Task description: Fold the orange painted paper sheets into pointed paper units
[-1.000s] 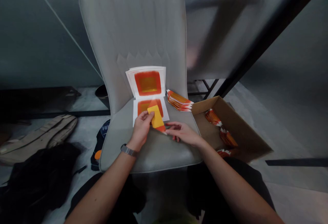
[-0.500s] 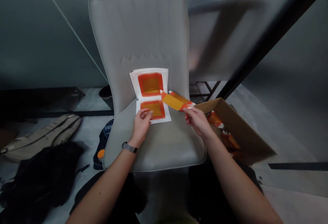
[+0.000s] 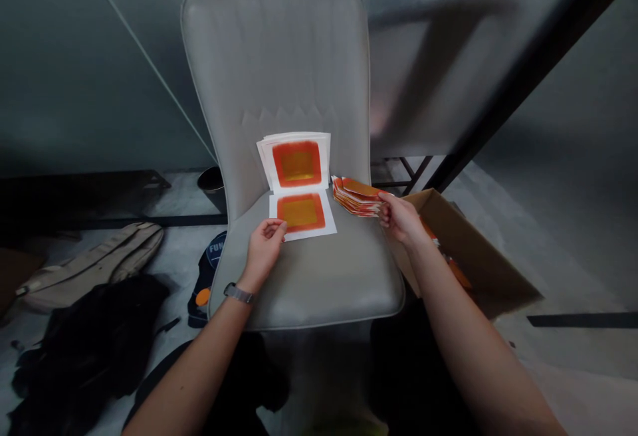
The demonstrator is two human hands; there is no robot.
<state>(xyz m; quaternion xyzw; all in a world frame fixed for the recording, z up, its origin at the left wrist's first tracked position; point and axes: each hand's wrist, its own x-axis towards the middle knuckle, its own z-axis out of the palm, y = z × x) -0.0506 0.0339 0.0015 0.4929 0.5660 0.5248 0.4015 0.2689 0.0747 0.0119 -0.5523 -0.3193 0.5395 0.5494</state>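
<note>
L hand (image 3: 265, 244): fingers curled at printed sheets (image 3: 300, 189), lower-L corner — can't tell if gripping
R hand (image 3: 401, 218): fingers clamped on folded paper (image 3: 363, 187) atop stack (image 3: 351, 203)
Sheets + stack: on chair (image 3: 323, 276) seat — box (image 3: 486, 260) to R

A stack of orange-and-red paper pieces (image 3: 356, 198) lies slanted on the grey seat (image 3: 323, 283). Beside it, white sheets (image 3: 298, 163) bearing red-framed gold rectangles lean back, their front part flat.
</note>
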